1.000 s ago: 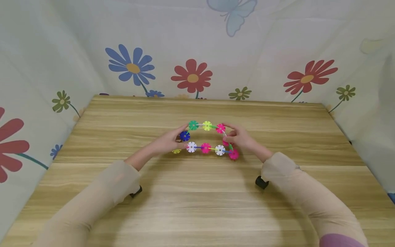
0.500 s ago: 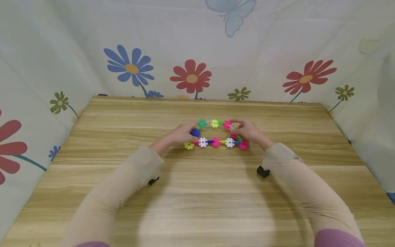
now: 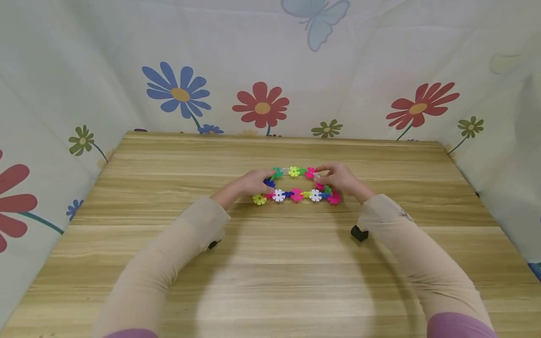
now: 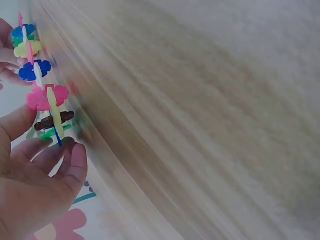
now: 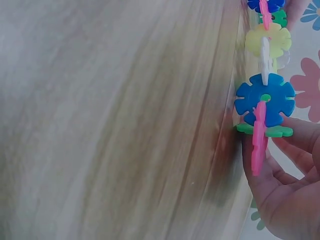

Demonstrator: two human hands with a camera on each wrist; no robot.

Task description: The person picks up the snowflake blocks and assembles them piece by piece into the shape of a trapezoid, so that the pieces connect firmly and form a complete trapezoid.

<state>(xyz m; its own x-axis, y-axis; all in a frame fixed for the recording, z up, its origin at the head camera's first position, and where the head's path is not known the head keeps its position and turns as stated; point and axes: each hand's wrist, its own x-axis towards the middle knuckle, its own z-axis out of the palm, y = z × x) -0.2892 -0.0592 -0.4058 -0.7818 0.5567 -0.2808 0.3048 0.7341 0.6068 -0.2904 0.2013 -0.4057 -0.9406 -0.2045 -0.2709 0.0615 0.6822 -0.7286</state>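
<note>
A closed loop of slotted plastic snowflake discs (image 3: 297, 195) in pink, white, yellow, green and blue lies between my hands, at or just above the tabletop. My left hand (image 3: 252, 182) grips its left end, thumb on the near side and fingers on the far side, around the dark blue disc (image 3: 269, 182). At the opposite end my right hand (image 3: 341, 178) holds the loop by the pink and white discs. In the left wrist view a yellow disc (image 4: 54, 107) stands upright at the near corner. A pink disc (image 5: 259, 140) marks the other corner in the right wrist view.
The wood-grain table (image 3: 279, 263) extends around the loop on all sides. Behind it hangs a white cloth (image 3: 351, 89) printed with flowers and a butterfly. A black wrist device (image 3: 359, 233) sits under the right cuff.
Both hands have shifted right with the loop, the left hand farther. The loop's near row has moved slightly away from me. Over the last half second little has moved.
</note>
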